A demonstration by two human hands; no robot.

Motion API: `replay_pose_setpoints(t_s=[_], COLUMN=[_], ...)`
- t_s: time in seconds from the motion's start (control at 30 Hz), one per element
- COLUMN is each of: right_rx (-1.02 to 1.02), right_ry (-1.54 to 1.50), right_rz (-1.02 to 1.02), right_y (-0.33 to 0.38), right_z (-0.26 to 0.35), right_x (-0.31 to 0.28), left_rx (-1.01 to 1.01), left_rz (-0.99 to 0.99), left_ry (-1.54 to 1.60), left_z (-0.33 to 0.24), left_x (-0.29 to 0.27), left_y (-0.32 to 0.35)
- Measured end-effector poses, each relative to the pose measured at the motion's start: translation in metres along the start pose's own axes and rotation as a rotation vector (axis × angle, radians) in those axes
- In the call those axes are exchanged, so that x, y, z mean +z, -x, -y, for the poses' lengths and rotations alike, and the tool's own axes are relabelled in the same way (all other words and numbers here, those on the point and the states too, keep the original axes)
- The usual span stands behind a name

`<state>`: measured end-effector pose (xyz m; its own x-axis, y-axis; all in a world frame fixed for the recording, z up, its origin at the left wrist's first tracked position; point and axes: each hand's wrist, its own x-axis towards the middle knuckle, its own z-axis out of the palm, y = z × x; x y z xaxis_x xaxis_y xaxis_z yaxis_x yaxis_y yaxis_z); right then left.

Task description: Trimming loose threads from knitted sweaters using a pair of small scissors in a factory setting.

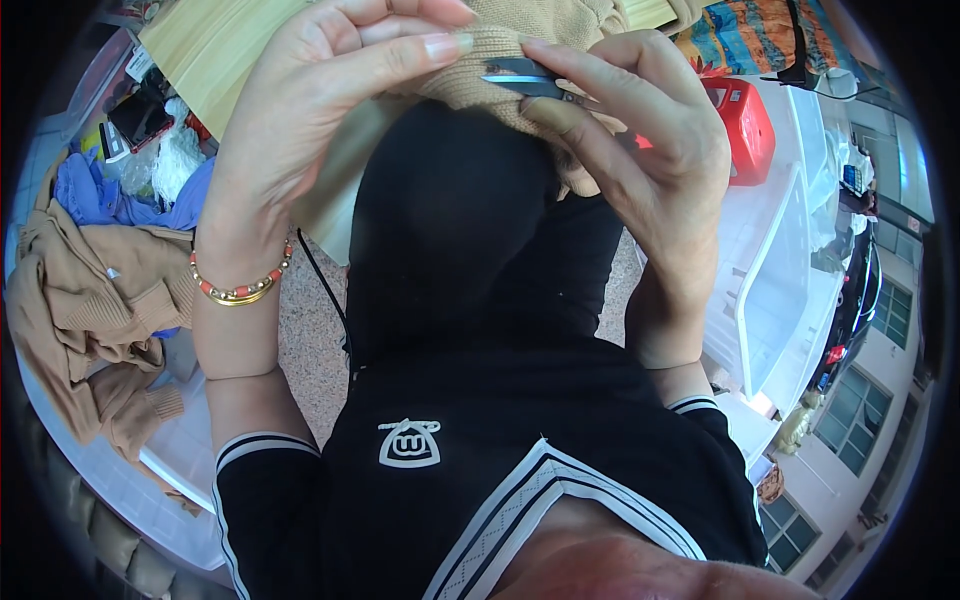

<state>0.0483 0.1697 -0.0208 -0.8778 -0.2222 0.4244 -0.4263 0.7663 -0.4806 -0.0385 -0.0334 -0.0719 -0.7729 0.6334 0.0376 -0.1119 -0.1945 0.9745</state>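
Note:
A tan ribbed knit garment (pixel 495 50) lies over my lap at the edge of a wooden board. My left hand (pixel 310 105) is closed at its left side, the thumb along the ribbed edge and the fingers curled above. Between the thumb and fingers of my right hand (pixel 655 125) is a pair of small metal thread snips (pixel 522 82). Their blades point left, lying close against the ribbing. The snips' rear end is partly hidden in my palm.
More tan knitwear (pixel 100 290) hangs over a white bin on the left, near a blue-purple cloth (pixel 85 190). The pale wooden board (pixel 215 55) extends at the far left. On the right are a red plastic container (pixel 745 130) and white plastic bins (pixel 765 290).

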Motion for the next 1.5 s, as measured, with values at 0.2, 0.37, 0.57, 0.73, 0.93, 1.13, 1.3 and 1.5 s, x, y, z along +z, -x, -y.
replay_pose_setpoints(t_s=[0.2, 0.37, 0.57, 0.73, 0.93, 1.13, 1.3, 1.5], right_rx=[-0.005, -0.039, 0.544, 0.439, 0.494, 0.461, 0.179, -0.020], right_ry=[0.033, -0.031, -0.564, -0.572, -0.438, -0.278, -0.136, -0.072], right_rz=[-0.026, -0.059, -0.099, -0.106, -0.196, -0.276, -0.264, -0.162], right_y=[-0.003, -0.007, 0.014, 0.037, 0.025, 0.017, 0.022, 0.019], right_z=[-0.001, -0.009, -0.021, -0.065, -0.068, -0.069, -0.055, -0.048], right_x=[0.002, 0.004, 0.009, -0.001, -0.017, 0.010, -0.003, 0.009], left_rx=[-0.005, 0.281, 0.243, 0.283, -0.009, -0.084, -0.050, -0.050], left_rz=[0.039, 0.278, -0.025, 0.119, 0.098, 0.035, 0.056, 0.058], left_ry=[0.002, 0.546, -0.181, -0.567, -0.220, 0.090, 0.132, 0.085], left_z=[-0.001, 0.010, -0.012, 0.001, 0.014, 0.009, 0.002, -0.002], left_x=[-0.004, 0.008, 0.032, 0.022, 0.003, 0.010, 0.027, 0.029], left_y=[-0.005, -0.031, -0.013, -0.022, -0.025, -0.029, -0.034, -0.029])
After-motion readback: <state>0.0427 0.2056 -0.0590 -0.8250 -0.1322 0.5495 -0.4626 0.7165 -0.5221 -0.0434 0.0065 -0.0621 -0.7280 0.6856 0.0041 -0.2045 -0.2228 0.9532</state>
